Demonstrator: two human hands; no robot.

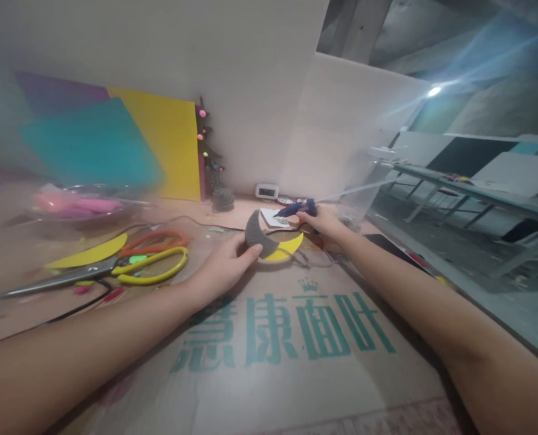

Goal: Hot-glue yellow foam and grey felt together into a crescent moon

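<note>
"Grip first, please. Left side?"

"Pinches the grey crescent with the left hand, thumb on its face."

"And right side?"

"Curls the right hand around a glue gun, beyond and right of the grey crescent. Points the nozzle left, over or touching a white card; cannot tell which."

"Yellow crescent?"

"Shows just right of the grey crescent, partly overlapped in this view. Cannot tell stuck from loose."

"Likely trouble from here?"

"Could burn the thumb, if careless with a hot nozzle so near the grey crescent. Could also drip on the yellow crescent, from squeezing too soon."

"Mind that cable, then."

"Yes. Runs leftward from behind the grey crescent; might catch and jerk a hand, if pulled taut."

"And the scissors?"

"Lie well left of the grey crescent, blades pointing away from it. Might slide, if knocked by a careless leftward swing."
</note>
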